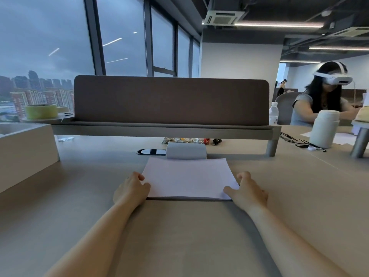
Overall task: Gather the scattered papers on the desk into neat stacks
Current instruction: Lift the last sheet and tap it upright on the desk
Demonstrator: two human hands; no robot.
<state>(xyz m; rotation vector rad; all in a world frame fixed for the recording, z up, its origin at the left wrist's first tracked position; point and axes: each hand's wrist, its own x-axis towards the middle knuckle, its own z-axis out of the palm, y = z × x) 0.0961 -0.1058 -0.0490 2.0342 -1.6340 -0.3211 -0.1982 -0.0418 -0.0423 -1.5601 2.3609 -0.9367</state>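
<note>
One paper stack (pixel 187 176) lying flat mid desk (pixel 179 236) | left hand (pixel 130 189) and right hand (pixel 250 190) bracketing its side edges, fingers curling onto the paper, thumbs pressing near corners | handling guess: light, floppy, sheets sliding easily — squeezing both sides evenly is looking safest

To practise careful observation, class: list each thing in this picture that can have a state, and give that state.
paper stack, edges aligned, lying on the desk
left hand, fingers curled, holds the stack's left edge
right hand, fingers curled, holds the stack's right edge
white flask, upright, lid on
water bottle, upright, capped
tape roll, lying flat
</note>
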